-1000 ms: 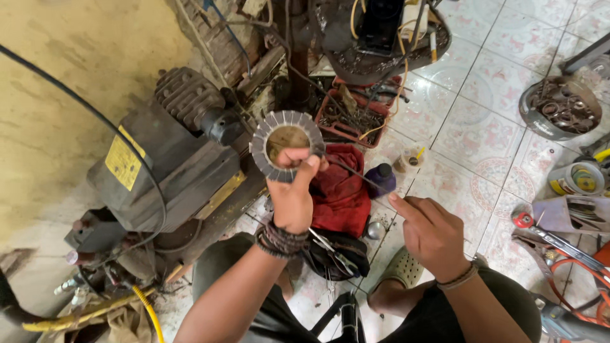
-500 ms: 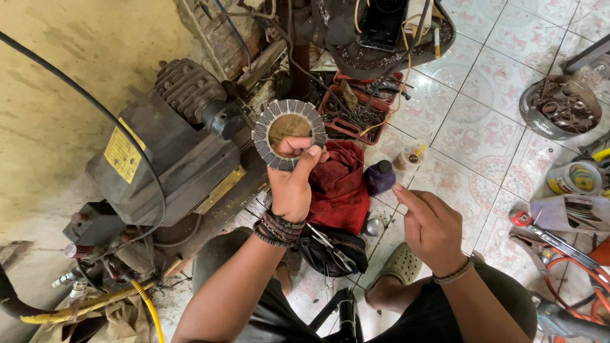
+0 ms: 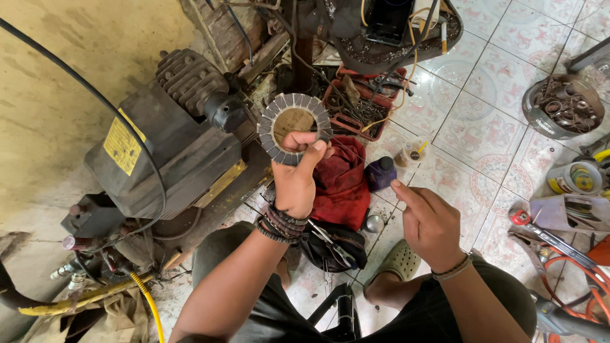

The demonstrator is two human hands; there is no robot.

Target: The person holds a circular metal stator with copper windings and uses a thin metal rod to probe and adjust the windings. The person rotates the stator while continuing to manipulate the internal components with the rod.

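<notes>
My left hand (image 3: 298, 174) holds up a round grey ring-shaped disc (image 3: 293, 127) with segmented pads around its rim and a brownish centre; thumb and fingers pinch its lower edge. My right hand (image 3: 430, 222) hovers lower right of it, fingers loosely curled with the index finger extended, holding nothing that I can see. Beaded bracelets sit on my left wrist, a thin band on my right. Below the disc a red cloth (image 3: 343, 184) lies on the tiled floor.
A dark grey compressor machine (image 3: 171, 140) with a yellow label stands at left. A red tray of small metal parts (image 3: 356, 108) sits behind the disc. A dark bottle (image 3: 381, 173), a small jar (image 3: 412, 154), a bowl of metal parts (image 3: 562, 105) and tools (image 3: 553, 235) lie at right.
My left hand has lifted the disc slightly up and away, keeping its grip. My right hand has shifted a little, its index finger still pointing out.
</notes>
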